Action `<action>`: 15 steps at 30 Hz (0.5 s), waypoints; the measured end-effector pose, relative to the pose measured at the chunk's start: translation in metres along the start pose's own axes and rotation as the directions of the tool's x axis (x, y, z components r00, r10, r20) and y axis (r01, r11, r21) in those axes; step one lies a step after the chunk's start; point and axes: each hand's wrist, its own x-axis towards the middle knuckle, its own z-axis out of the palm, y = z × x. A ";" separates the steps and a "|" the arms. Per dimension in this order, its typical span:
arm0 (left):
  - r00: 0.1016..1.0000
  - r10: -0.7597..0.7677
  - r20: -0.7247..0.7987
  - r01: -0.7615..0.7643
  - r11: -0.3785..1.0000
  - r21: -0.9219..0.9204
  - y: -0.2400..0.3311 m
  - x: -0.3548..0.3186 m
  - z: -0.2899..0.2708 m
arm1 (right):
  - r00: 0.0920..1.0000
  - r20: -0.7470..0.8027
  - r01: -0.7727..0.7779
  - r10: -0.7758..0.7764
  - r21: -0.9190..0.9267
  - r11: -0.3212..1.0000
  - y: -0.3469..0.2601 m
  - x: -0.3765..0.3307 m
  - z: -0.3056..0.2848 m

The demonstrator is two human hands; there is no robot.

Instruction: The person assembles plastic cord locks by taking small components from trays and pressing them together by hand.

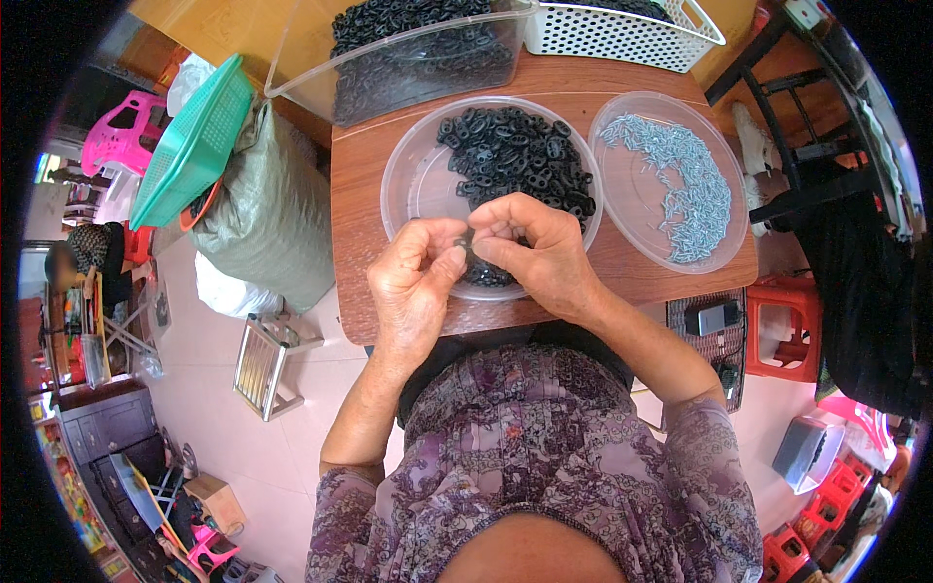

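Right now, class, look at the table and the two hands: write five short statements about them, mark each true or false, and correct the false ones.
1. Both hands, left hand and right hand, meet over the near rim of the middle tray. True.
2. The middle tray holds silver screws. False: it holds black parts; the screws lie in the right tray.
3. The fingers pinch a small dark piece between the hands. True.
4. The white basket stands at the near edge of the table. False: it stands at the far edge.
5. A green basket lies to the left of the table. True.
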 end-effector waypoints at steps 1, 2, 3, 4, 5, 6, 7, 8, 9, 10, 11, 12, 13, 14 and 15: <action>1.000 0.010 0.003 -0.010 1.000 0.025 0.000 0.000 -0.001 | 1.000 -0.001 -0.011 0.011 0.024 1.000 0.001 0.000 0.000; 1.000 0.010 0.000 -0.010 1.000 0.024 0.000 0.000 -0.001 | 1.000 0.000 -0.021 0.021 0.048 0.999 0.002 0.000 0.001; 1.000 0.012 0.007 -0.012 0.999 0.042 0.000 0.000 -0.002 | 1.000 0.003 -0.022 0.021 0.048 0.999 0.003 -0.001 0.001; 1.000 0.014 0.014 -0.015 0.998 0.060 0.000 0.000 -0.002 | 0.999 0.005 -0.041 0.041 0.083 0.996 0.005 -0.001 0.001; 1.000 0.014 0.012 -0.014 0.998 0.060 0.001 0.000 -0.002 | 0.998 0.006 -0.060 0.060 0.117 0.991 0.005 -0.001 0.002; 1.000 -0.019 0.016 0.018 0.999 0.029 0.003 0.000 -0.002 | 0.998 0.009 -0.061 0.061 0.117 0.991 0.005 -0.001 0.002; 0.998 -0.051 0.021 0.051 0.999 -0.002 0.005 0.000 -0.001 | 0.997 0.012 -0.075 0.074 0.126 0.989 0.005 -0.001 0.001; 0.998 -0.052 0.018 0.052 0.999 -0.003 0.006 0.000 -0.001 | 0.996 0.016 -0.089 0.087 0.136 0.987 0.004 -0.001 0.001; 0.996 -0.084 0.022 0.085 0.995 -0.049 0.006 0.000 -0.001 | 0.996 0.018 -0.090 0.088 0.136 0.987 0.003 -0.001 0.000; 0.993 -0.116 0.028 0.118 0.989 -0.095 0.006 0.000 -0.002 | 0.990 0.059 -0.135 0.129 0.130 0.982 0.002 -0.001 -0.002; 0.993 -0.116 0.027 0.118 0.988 -0.095 0.005 0.000 -0.002 | 0.981 0.097 -0.179 0.168 0.121 0.976 0.001 -0.001 -0.003; 0.997 -0.072 0.026 0.073 0.996 -0.056 0.002 0.000 -0.002 | 0.981 0.097 -0.180 0.169 0.121 0.976 0.002 -0.001 -0.002; 0.999 -0.028 0.027 0.028 0.999 -0.017 -0.001 0.000 -0.002 | 0.989 0.052 -0.142 0.136 0.121 0.983 0.004 -0.001 0.000; 0.999 -0.028 0.025 0.029 0.999 -0.017 -0.004 0.000 -0.002 | 0.995 0.011 -0.104 0.103 0.119 0.987 0.005 -0.001 0.003; 1.000 0.015 -0.002 -0.015 0.999 0.029 -0.008 0.000 -0.002 | 0.995 0.013 -0.104 0.104 0.120 0.987 0.005 -0.001 0.005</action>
